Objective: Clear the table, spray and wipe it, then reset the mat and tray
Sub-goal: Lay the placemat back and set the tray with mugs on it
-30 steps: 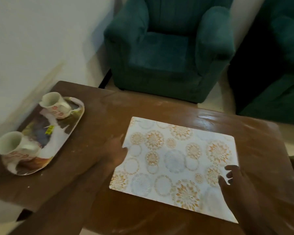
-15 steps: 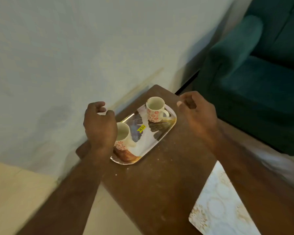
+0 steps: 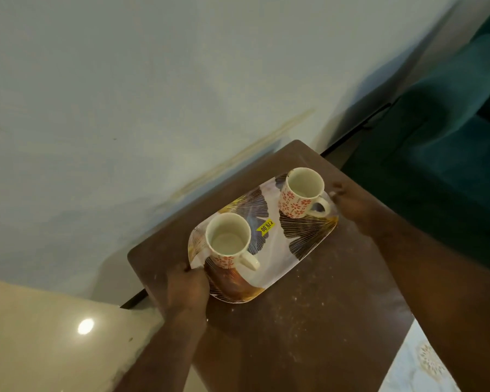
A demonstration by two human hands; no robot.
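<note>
While I look down from the head camera, my two forearms reach over a dark brown worktop (image 3: 309,321) dusted with pale specks; a patterned mat (image 3: 425,369) shows at the lower right corner, lying on it. My left hand (image 3: 186,290) is closed on the near end of the tray (image 3: 280,264), fingers curled around its rim. Nearest on the tray stands a mug (image 3: 229,244) that looks empty inside. Beyond it a yellow price sticker (image 3: 266,227) lies on the tray, then a second mug (image 3: 301,193), also empty. My right hand (image 3: 348,203) grips the tray's far end. Behind stand a pale wall (image 3: 153,80) and a green armchair (image 3: 436,142); glossy floor (image 3: 40,335) lies at left.
</note>
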